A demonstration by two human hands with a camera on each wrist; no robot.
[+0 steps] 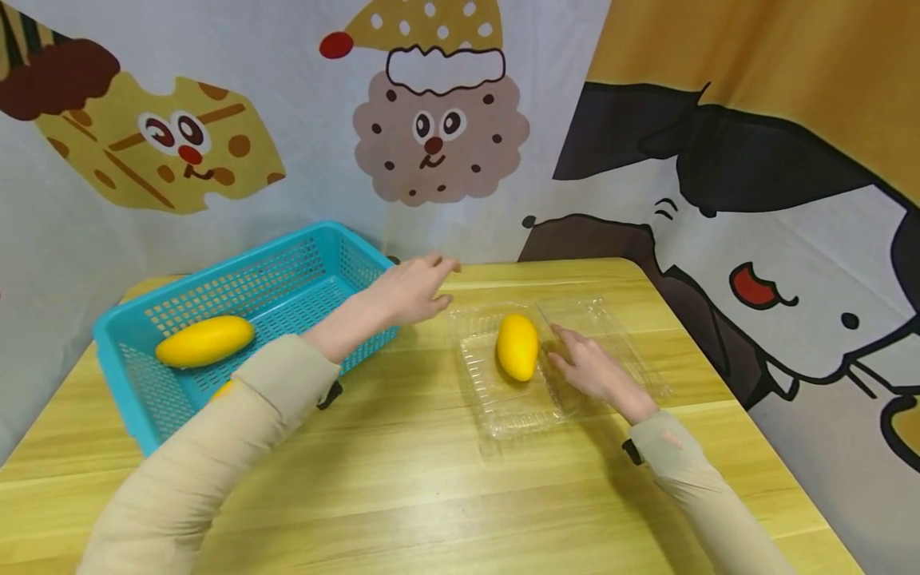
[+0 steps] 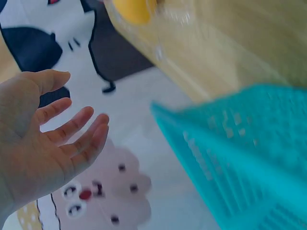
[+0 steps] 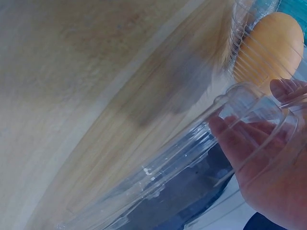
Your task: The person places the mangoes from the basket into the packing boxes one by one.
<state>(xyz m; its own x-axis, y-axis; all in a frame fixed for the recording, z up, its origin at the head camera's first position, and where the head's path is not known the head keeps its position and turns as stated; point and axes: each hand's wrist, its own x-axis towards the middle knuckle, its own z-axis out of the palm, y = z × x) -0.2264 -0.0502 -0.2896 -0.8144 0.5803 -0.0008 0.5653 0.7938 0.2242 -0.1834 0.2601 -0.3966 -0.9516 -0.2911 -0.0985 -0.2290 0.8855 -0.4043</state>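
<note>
A yellow mango [image 1: 517, 348] lies in one half of a clear plastic clamshell box [image 1: 513, 427], which stands unfolded on the table. My right hand [image 1: 600, 371] rests at the box's fold beside the mango, thumb and fingers apart; in the right wrist view, clear plastic overlaps the fingers [image 3: 235, 143]. My left hand [image 1: 413, 291] is raised between the box and a blue basket [image 1: 122, 375], its fingers [image 2: 79, 125] loosely bent and holding nothing. Inside the basket lies another mango [image 1: 206, 341]; a bit of yellow shows beside the left sleeve, mostly hidden by it.
The basket stands at the left of the wooden table [image 1: 431, 495], below a cartoon-printed curtain [image 1: 302, 160] hanging behind. The box's other half [image 1: 632, 359] spreads toward the table's right edge under my right hand.
</note>
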